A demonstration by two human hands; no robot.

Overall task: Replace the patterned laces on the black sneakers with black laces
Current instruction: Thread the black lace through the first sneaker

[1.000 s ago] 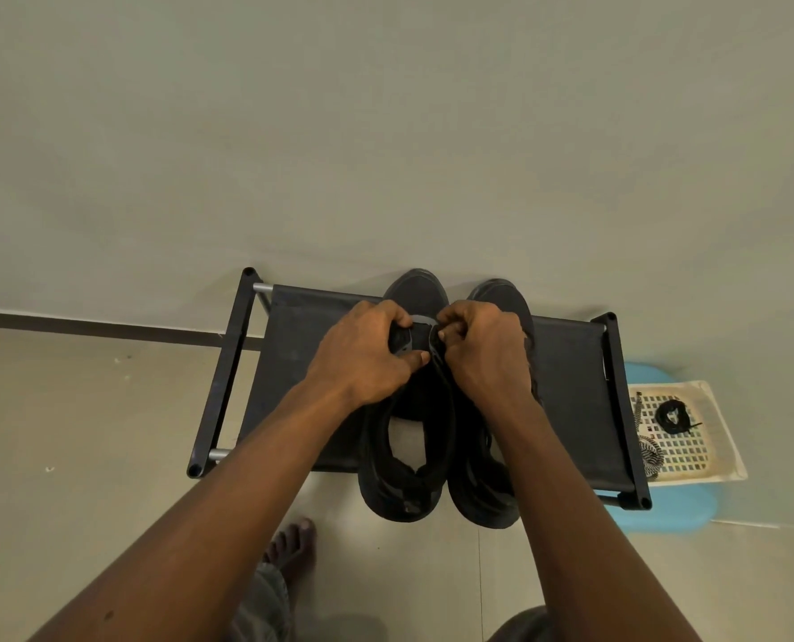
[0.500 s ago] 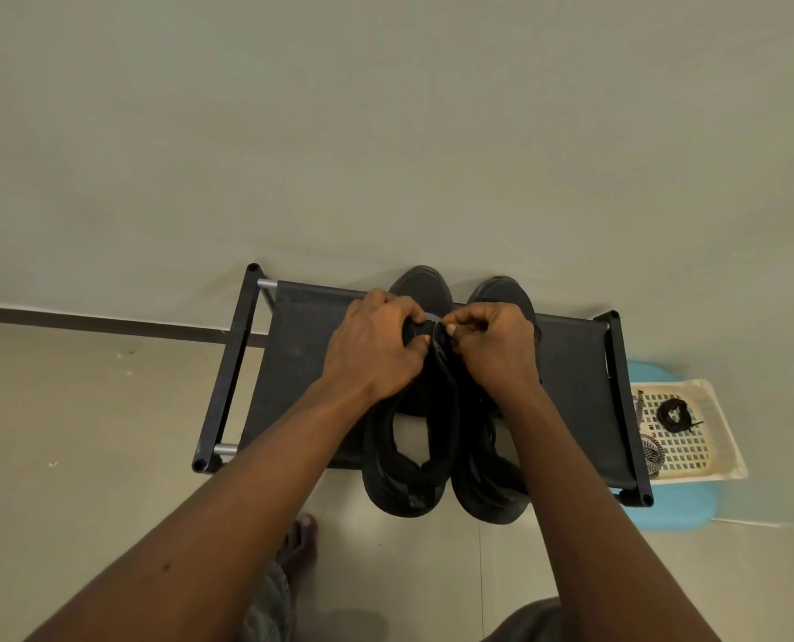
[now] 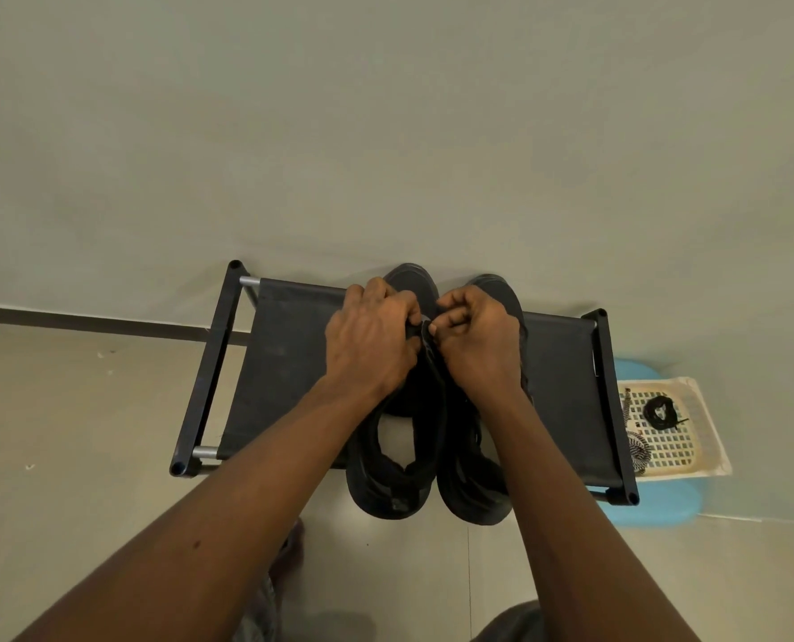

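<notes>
Where our two hands meet over the left sneaker, we log: left hand, curled closed on the shoe's upper front, and right hand, fingertips pinched tight on a dark black lace between the two hands. Lace: directly at the pinch, over the shoe's eyelet area. Right sneaker: just beside the left one, partly under our right wrist. Both shoes: toes to the wall, on a black fabric rack. White basket, right of rack, on a blue stool: one coiled black lace, one patterned lace at its near left edge.
</notes>
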